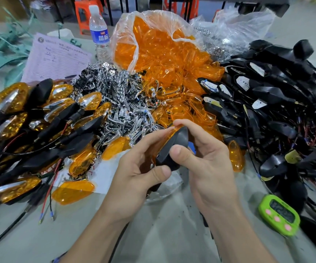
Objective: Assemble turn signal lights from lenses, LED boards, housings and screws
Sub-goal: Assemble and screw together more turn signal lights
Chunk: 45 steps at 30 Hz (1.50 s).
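Observation:
Both hands hold one turn signal light [174, 147] above the table's middle: a black housing with an orange lens along its upper left edge. My left hand [136, 168] grips it from the left, fingertips on the lens, thumb under the housing. My right hand [204, 154] clasps it from the right, thumb pressed on the housing's back. Assembled lights [20, 114] are heaped at the left. Chrome reflectors [119, 92] lie piled in the centre, orange lenses [164, 59] spill from a plastic bag behind, and black housings with LED boards and wires [271, 95] fill the right.
A water bottle [99, 33] stands at the back beside a pink printed sheet [56, 57]. A green digital timer [279, 214] lies at the near right. Loose lenses [73, 191] and red and black wires [47, 202] rest on white paper at the near left. Orange stools stand behind the table.

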Available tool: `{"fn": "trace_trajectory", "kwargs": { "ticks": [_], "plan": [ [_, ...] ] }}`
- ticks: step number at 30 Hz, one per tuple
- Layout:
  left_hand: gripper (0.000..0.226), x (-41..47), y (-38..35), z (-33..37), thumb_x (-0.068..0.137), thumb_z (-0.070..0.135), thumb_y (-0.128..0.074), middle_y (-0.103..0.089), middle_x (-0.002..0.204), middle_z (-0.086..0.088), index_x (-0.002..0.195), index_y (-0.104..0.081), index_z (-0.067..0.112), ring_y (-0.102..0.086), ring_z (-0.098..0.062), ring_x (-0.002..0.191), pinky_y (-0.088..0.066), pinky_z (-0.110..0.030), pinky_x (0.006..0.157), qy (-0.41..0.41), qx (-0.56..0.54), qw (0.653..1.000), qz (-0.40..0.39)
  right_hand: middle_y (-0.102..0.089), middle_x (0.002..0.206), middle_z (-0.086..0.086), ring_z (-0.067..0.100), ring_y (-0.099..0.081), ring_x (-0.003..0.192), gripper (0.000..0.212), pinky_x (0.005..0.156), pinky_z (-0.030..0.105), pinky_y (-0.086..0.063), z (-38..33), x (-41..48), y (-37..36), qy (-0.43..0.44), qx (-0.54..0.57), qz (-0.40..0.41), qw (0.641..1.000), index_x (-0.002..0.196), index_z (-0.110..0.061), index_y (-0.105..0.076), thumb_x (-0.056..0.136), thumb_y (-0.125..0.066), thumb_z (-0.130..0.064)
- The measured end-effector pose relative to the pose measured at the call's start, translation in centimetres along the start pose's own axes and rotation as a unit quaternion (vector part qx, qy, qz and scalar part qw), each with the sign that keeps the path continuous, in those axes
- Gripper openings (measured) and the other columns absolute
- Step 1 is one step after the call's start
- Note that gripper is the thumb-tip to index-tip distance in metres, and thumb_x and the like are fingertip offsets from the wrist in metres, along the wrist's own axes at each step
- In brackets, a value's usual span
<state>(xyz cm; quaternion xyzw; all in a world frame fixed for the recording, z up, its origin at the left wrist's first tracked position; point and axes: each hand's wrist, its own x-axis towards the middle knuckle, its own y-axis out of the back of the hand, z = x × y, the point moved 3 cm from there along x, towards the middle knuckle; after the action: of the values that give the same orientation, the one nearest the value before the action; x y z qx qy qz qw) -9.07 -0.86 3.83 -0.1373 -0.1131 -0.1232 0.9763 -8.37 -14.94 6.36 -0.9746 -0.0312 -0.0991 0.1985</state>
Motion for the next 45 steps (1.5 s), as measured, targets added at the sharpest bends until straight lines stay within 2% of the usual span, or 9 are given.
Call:
{"fn": "trace_trajectory", "kwargs": {
  "ticks": [8,13,21,24,28,31,35,37,45],
  "plan": [
    [0.06,0.1,0.3,0.0,0.096,0.011,-0.068,-0.057,0.149,0.0,0.15,-0.051,0.032,-0.056,-0.027,0.137,-0.057,-0.047,0.102,-0.005,0.126,0.992,-0.011,-0.081,0.092,0.004,0.015,-0.075,0.082,0.039,0.073,0.028,-0.061,0.3,0.3,-0.7,-0.009,-0.071,0.057,0.996,0.104,-0.026,-0.082,0.073,-0.08,-0.002],
    [0.057,-0.3,0.7,0.5,0.097,0.042,-0.069,-0.06,0.146,0.005,0.15,-0.051,0.036,-0.059,-0.025,0.135,-0.056,-0.05,0.101,-0.025,0.168,0.985,0.007,-0.081,0.089,-0.001,0.021,-0.079,0.083,0.026,0.071,0.038,-0.064,-0.4,0.5,-0.6,-0.007,-0.168,0.056,0.984,0.102,-0.027,-0.083,0.078,-0.083,-0.018],
    [0.034,0.5,0.8,0.9,0.091,0.045,-0.06,-0.072,0.106,0.007,0.124,-0.054,0.045,-0.071,-0.02,0.092,-0.06,-0.044,0.073,-0.001,0.27,0.961,0.061,-0.08,0.082,-0.004,0.019,-0.079,0.078,0.016,0.069,0.039,-0.065,0.8,1.5,-1.8,-0.031,-0.162,0.097,0.981,0.086,-0.032,-0.083,0.074,-0.082,-0.021],
    [0.028,0.8,2.1,1.2,0.09,0.05,-0.054,-0.07,0.096,0.019,0.117,-0.048,0.052,-0.068,-0.01,0.08,-0.053,-0.025,0.06,0.02,0.365,0.929,0.054,-0.079,0.08,-0.01,0.015,-0.078,0.079,0.014,0.074,0.042,-0.066,2.5,1.6,-2.7,-0.043,-0.214,0.092,0.972,0.088,-0.036,-0.082,0.076,-0.08,-0.032],
    [0.022,0.6,6.0,1.2,0.086,0.047,-0.055,-0.068,0.078,0.018,0.108,-0.056,0.045,-0.061,-0.005,0.059,-0.044,-0.021,0.048,0.079,0.396,0.911,0.084,-0.078,0.078,-0.011,0.012,-0.075,0.075,0.02,0.078,0.046,-0.064,4.3,2.0,-2.9,-0.085,-0.298,0.054,0.949,0.082,-0.045,-0.08,0.089,-0.065,-0.033],
    [0.015,-0.1,9.1,1.1,0.085,0.041,-0.057,-0.064,0.069,0.007,0.097,-0.065,0.041,-0.052,-0.012,0.05,-0.038,-0.028,0.039,0.134,0.241,0.942,0.192,-0.076,0.076,-0.016,0.005,-0.07,0.068,0.026,0.07,0.029,-0.062,5.6,1.7,-3.6,-0.086,-0.408,-0.041,0.908,0.084,-0.033,-0.081,0.089,-0.063,-0.014],
    [0.02,-1.0,10.5,1.0,0.086,0.04,-0.056,-0.067,0.071,0.003,0.101,-0.07,0.035,-0.051,-0.014,0.05,-0.036,-0.025,0.038,0.158,0.177,0.942,0.236,-0.071,0.086,0.003,0.027,-0.069,0.084,0.022,0.065,0.031,-0.046,6.6,0.9,-4.6,-0.078,-0.673,-0.173,0.715,0.097,-0.023,-0.075,0.087,-0.059,-0.012],
    [0.019,-1.3,10.4,1.0,0.087,0.04,-0.056,-0.068,0.072,0.003,0.1,-0.07,0.035,-0.051,-0.014,0.051,-0.035,-0.025,0.037,0.165,0.171,0.943,0.233,-0.055,0.075,0.002,0.03,-0.062,0.08,0.022,0.063,0.032,-0.039,6.5,0.8,-4.4,-0.08,-0.724,-0.162,0.666,0.1,-0.021,-0.07,0.087,-0.056,-0.01],
    [0.011,-1.5,9.5,-0.3,0.099,0.032,-0.056,-0.067,0.081,-0.006,0.103,-0.066,0.029,-0.051,-0.012,0.051,-0.036,-0.024,0.038,0.183,0.167,0.949,0.193,-0.042,0.069,-0.003,0.023,-0.041,0.07,0.026,0.067,0.034,-0.029,7.0,0.9,-4.9,-0.02,-0.761,-0.149,0.631,0.072,-0.022,-0.048,0.084,-0.058,-0.001]
  ]
}}
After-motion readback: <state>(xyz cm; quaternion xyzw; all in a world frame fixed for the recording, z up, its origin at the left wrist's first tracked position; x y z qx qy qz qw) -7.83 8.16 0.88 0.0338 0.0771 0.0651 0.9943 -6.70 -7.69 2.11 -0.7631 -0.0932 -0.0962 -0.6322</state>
